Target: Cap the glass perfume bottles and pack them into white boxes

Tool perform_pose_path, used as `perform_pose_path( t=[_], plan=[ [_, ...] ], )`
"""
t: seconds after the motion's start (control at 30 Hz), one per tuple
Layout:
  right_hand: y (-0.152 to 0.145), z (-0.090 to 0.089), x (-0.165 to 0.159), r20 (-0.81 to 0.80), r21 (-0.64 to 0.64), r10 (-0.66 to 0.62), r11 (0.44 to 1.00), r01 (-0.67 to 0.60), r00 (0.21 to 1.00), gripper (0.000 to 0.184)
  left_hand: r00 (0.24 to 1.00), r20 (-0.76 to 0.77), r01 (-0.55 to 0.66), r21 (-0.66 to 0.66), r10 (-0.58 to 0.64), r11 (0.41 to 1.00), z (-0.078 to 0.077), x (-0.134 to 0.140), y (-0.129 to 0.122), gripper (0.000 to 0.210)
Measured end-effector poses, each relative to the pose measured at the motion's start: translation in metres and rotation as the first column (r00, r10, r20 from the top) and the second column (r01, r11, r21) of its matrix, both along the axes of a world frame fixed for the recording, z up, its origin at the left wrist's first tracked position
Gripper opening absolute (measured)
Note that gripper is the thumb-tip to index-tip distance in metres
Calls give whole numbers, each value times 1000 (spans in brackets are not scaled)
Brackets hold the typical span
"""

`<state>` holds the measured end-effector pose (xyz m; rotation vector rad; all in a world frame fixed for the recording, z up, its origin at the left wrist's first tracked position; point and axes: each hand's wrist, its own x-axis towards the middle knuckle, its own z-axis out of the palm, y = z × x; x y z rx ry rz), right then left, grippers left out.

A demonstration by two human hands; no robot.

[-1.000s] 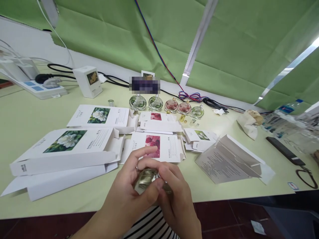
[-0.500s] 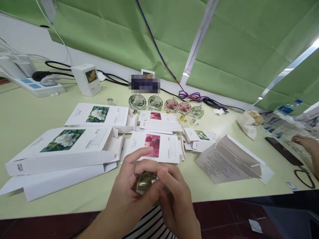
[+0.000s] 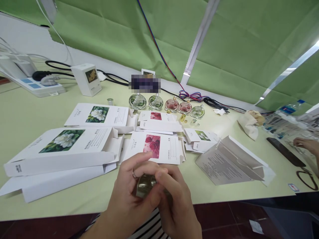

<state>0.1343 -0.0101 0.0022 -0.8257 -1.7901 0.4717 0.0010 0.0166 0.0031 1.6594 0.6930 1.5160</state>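
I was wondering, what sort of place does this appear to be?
Probably a worktable in an office or small workshop: several white boxes, some with open flaps, lie near a row of round bottles, and a power strip sits at the far left.

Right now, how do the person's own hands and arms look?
The left hand and right hand wear no gloves; the left has a thin, silver-coloured metal ring. No sleeves show. Black-and-white striped clothing appears behind them.
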Motion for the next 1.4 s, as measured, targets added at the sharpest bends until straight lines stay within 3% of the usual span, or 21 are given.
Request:
perform_pose_path(
  t=[0.3,0.7,0.97,1.4],
  plan=[
    [-1,0,-2,-28,-12,17,1000,-18,999,67,999,-40,-30,27,31,999,-1,-1,0,58],
    [-2,-1,-1,-49,11,-12,1000,12,999,67,999,-30,26,107,-23,994,1,2,4,66],
    [-2,-4,-3,-64,34,-19,999,21,998,61,991,-92,-100,23,101,995,2,3,1,61],
    [0,-9,-2,-113,46,16,999,-11,993,58,998,-56,5,-29,-7,1000,4,2,-1,61]
  ],
)
